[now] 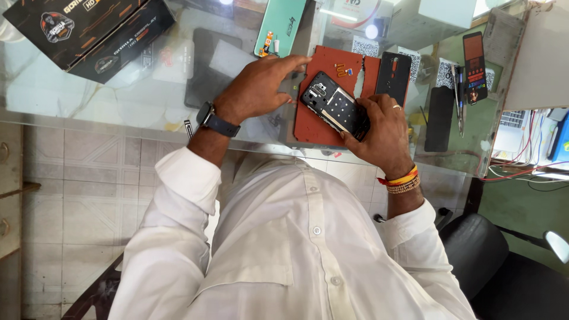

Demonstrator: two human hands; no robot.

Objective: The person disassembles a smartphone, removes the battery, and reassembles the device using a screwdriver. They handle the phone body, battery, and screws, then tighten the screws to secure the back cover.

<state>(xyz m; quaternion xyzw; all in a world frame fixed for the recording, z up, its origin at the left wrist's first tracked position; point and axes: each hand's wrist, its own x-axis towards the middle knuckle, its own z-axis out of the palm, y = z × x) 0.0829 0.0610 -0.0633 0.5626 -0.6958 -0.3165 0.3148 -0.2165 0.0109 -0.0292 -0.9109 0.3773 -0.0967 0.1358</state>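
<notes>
Phone (335, 109) with its back off is sitting on the red mat (320, 127), right hand (379, 133) pinching its lower end, left hand (258, 89) lying spread just beside it. Those loose orange flex bits (344, 71) just beyond the fingers are looking easy to knock off the worktop (118, 101), I reckon.

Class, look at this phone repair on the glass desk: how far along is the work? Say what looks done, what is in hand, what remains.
Done: the opened phone has its back off; a black back cover lies apart beside the red mat. In hand: the right hand holds the phone's lower end, the left hand rests above it. Left: the internals are exposed and the cover is not yet refitted.
</notes>
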